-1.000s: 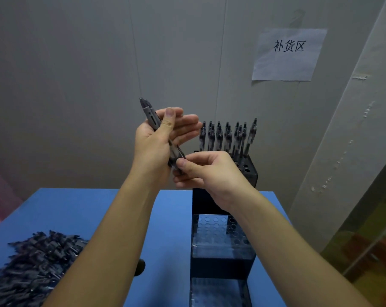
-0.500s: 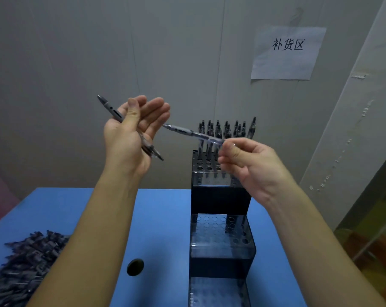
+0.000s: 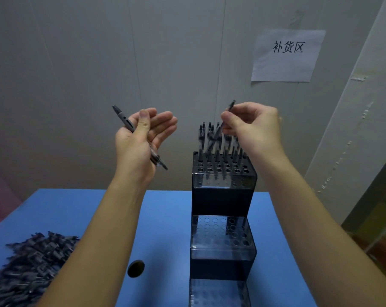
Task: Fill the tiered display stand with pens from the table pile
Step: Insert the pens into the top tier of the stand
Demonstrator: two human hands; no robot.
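We see a blue table [image 3: 170, 218]; pen pile [image 3: 30, 262] at its near-left, tiered display stand [image 3: 223, 240] right of centre, small dark round thing [image 3: 136, 268], maybe a hole, between them.

standing pens [image 3: 212, 138] crowd back rows, front holes [image 3: 223, 170] open

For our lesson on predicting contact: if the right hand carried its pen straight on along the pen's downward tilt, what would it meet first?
Probably the standing pens in the stand's top tier; the held pen in the right hand already overlaps them, though depth is unclear.
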